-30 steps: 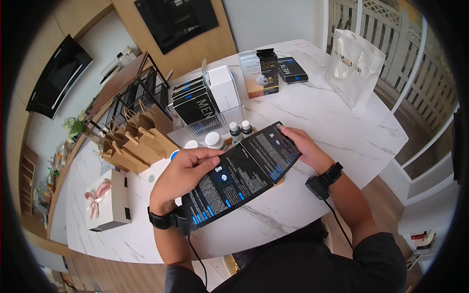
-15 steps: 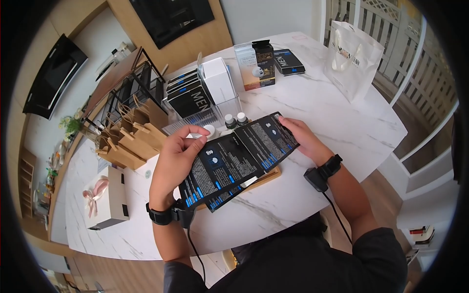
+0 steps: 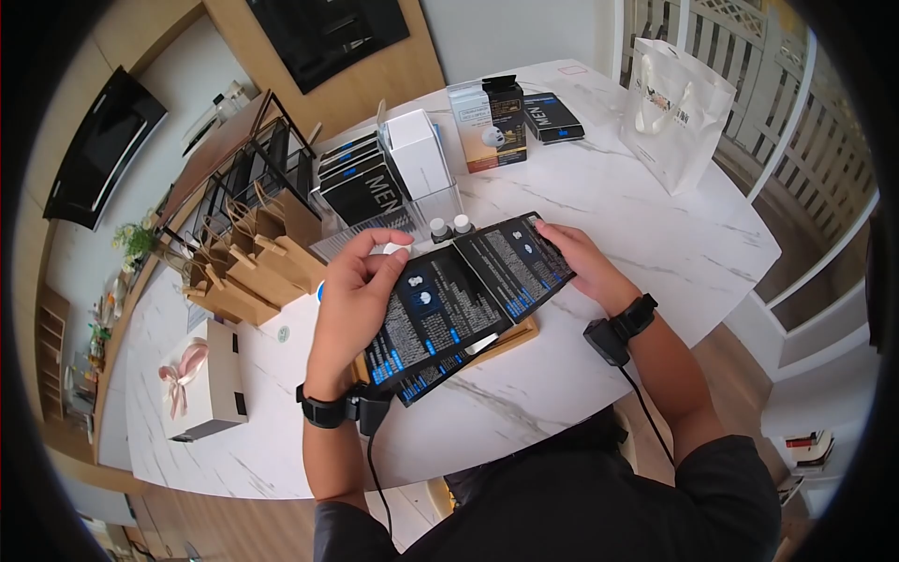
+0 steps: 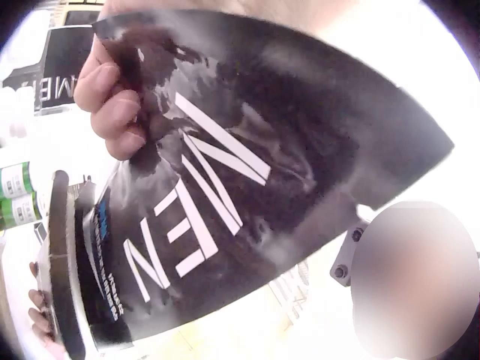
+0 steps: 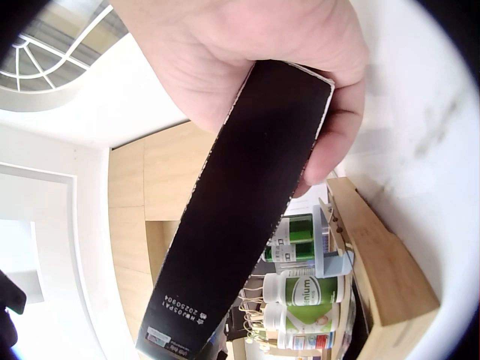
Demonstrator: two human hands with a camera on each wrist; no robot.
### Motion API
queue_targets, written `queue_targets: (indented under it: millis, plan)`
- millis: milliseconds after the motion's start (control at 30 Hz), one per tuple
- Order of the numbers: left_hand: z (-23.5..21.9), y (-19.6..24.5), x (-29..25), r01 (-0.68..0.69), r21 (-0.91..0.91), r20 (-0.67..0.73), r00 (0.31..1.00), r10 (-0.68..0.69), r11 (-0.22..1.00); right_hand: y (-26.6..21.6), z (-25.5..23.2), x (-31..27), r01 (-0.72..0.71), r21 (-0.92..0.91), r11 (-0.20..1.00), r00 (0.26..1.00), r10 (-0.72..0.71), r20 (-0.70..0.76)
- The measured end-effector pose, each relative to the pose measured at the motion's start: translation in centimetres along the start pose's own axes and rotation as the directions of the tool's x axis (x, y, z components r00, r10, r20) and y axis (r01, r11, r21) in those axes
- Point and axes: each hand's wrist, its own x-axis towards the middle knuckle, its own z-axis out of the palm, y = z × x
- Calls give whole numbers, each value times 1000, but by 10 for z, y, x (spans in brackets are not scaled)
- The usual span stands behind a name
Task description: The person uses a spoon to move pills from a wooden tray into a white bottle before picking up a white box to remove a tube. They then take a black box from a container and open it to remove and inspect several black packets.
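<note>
My left hand (image 3: 351,300) pinches the upper left edge of a black sachet (image 3: 435,314) with small print and blue marks. In the left wrist view, big white "MEN" lettering covers the sachet's other side (image 4: 225,180). The right hand (image 3: 581,262) grips a black box (image 3: 515,262), fingers round its far end; its narrow black side (image 5: 232,195) fills the middle of the right wrist view. The sachet's right edge meets the box's left end. Below the sachet, a second black printed piece (image 3: 426,382) peeks out, partly hidden.
Under the held things lies a wooden tray (image 3: 524,334) with white-capped bottles (image 3: 451,228). Brown paper bags (image 3: 257,262) and a ribboned gift box (image 3: 201,379) stand left. Behind are an acrylic holder of "MEN" boxes (image 3: 361,192), an orange-black box (image 3: 492,126) and a white bag (image 3: 676,112).
The left hand first shifted left, then slightly right, with the sachet's edge. The second printed piece and part of the wooden tray have come into view underneath. The right hand keeps its hold.
</note>
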Motion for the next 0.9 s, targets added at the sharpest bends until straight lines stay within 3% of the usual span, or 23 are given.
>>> queue_targets:
  millis: [200, 267, 367, 433, 467, 500, 600, 700, 800, 867, 900]
  plan:
    - [-1, -8, 4, -45, 8, -40, 998, 45, 999, -1, 0, 0, 29, -39, 999, 999, -30, -27]
    - [-4, -5, 4, -47, -203, -57, 998, 36, 978, -2, 1, -1, 23, -49, 999, 999, -25, -36]
    - [1, -15, 10, -64, -195, -93, 995, 47, 979, -6, 3, -4, 13, -64, 998, 999, -15, -35]
    - [13, -24, 11, -82, -92, -90, 993, 73, 992, -5, 2, -4, 11, -69, 998, 1000, -13, -26]
    - [17, -25, 9, -82, 114, -77, 993, 91, 990, -2, 1, -2, 2, -31, 1000, 1000, -2, -6]
    - [29, -23, 8, -103, 32, -79, 991, 105, 994, 1, 0, 0, -9, 6, 1000, 1000, 9, 16]
    - [34, -14, 2, -118, 74, -57, 991, 123, 990, 4, -2, 2, -32, 28, 999, 999, 31, 29]
    - [12, -5, -1, -30, -32, 3, 1000, 30, 999, 1, -1, 2, -31, 51, 998, 999, 30, 30]
    - [-12, 0, -2, 5, -131, -38, 999, -10, 991, -6, 0, -5, -38, 60, 997, 998, 35, 52]
    - [-18, 8, -6, 73, -428, 129, 991, -19, 901, -1, -2, 1, -10, 93, 996, 1000, 9, 9]
    - [-15, 10, -7, 69, -428, 129, 992, -15, 901, 1, -3, 3, 14, 122, 992, 999, -10, -32]
